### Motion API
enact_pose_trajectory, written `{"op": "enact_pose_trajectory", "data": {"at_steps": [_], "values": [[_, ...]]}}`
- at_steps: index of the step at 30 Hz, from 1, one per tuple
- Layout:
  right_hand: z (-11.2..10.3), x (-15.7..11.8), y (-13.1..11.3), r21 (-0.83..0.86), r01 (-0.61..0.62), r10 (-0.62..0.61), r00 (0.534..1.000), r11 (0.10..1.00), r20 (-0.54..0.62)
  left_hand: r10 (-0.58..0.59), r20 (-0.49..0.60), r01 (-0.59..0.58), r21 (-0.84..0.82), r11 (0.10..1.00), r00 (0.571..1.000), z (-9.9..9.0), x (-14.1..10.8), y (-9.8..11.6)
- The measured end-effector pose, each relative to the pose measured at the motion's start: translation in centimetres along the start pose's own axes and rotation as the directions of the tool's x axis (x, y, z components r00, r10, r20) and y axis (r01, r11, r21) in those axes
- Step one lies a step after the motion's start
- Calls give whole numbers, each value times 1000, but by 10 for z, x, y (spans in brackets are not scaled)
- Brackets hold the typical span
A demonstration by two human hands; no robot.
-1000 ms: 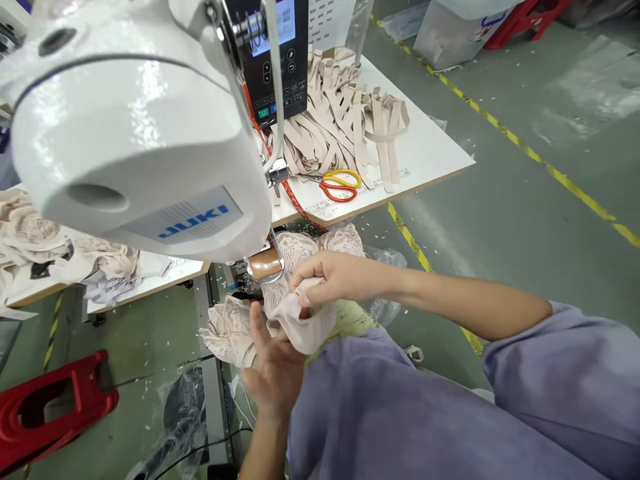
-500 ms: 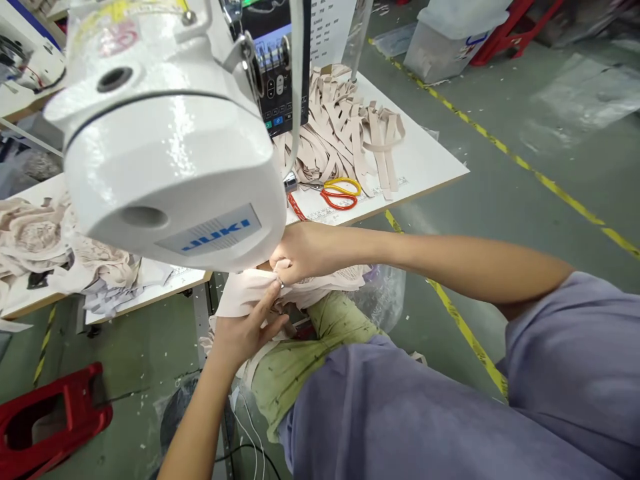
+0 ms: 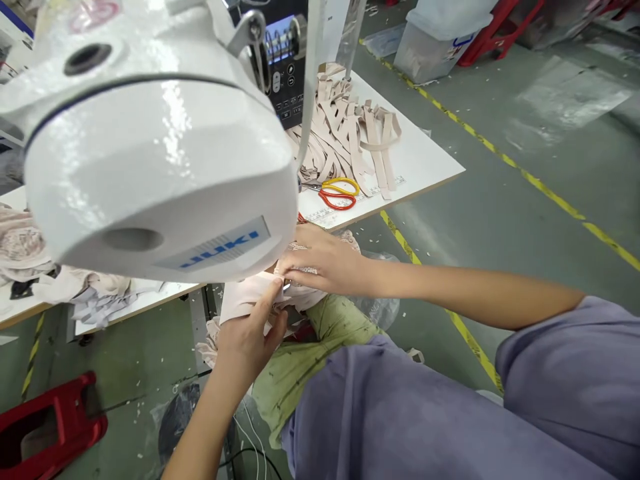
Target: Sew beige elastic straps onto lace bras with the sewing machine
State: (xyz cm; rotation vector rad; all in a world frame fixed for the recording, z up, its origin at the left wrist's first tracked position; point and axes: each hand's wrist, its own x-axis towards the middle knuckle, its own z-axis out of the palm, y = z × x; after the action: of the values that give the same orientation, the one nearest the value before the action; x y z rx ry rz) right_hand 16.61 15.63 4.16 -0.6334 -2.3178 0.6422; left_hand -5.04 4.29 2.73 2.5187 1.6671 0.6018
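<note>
Pale pink fabric (image 3: 243, 295) lies under the head of a white sewing machine (image 3: 170, 173), its far part hidden by the machine. My left hand (image 3: 247, 333) pinches the fabric's near edge between thumb and fingers. Just to the right, my right hand (image 3: 325, 261) is bent over the same fabric, fingertips close to those of my left hand, pressing on lace-like cloth. A small shiny metal piece shows between the two hands; what it belongs to cannot be made out.
Scissors with yellow and red handles (image 3: 339, 193) lie on the white table (image 3: 425, 160) beside a heap of beige strips (image 3: 345, 137). More fabric pieces (image 3: 100, 287) lie at the left. A red stool (image 3: 65, 420) stands at the lower left.
The view has moved closer to the machine. My right hand has shifted slightly right and flattened over the fabric, uncovering more lace. My left hand still grips the edge.
</note>
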Motion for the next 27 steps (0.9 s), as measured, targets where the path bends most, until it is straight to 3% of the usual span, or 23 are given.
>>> {"op": "enact_pose_trajectory", "data": {"at_steps": [5, 9, 15, 19, 22, 24, 25, 27], "values": [[-2, 7, 1, 117, -87, 80, 995, 989, 62, -36, 0, 36, -22, 999, 999, -3, 7, 10], [-3, 6, 2, 99, -61, 58, 998, 993, 37, -90, -3, 90, 37, 995, 996, -4, 9, 18], [12, -13, 12, -54, 177, -181, 979, 983, -90, -112, 40, 110, 39, 993, 993, -8, 6, 19], [10, -14, 11, -195, 188, -209, 974, 963, -89, -36, 100, 45, -90, 995, 994, -16, 7, 7], [8, -16, 5, -151, 109, -124, 988, 983, -89, 7, 104, 1, -79, 997, 995, -18, 10, 1], [10, -19, 4, 48, -13, 16, 997, 999, -80, 4, 78, -2, -19, 1000, 997, -16, 11, 3], [12, -20, 5, 197, -109, 125, 990, 974, -68, -6, 66, 5, 14, 1000, 998, -15, 11, 6], [20, -18, 10, 494, -318, 358, 934, 809, 14, -40, 58, 36, 67, 997, 998, -13, 10, 13]]}}
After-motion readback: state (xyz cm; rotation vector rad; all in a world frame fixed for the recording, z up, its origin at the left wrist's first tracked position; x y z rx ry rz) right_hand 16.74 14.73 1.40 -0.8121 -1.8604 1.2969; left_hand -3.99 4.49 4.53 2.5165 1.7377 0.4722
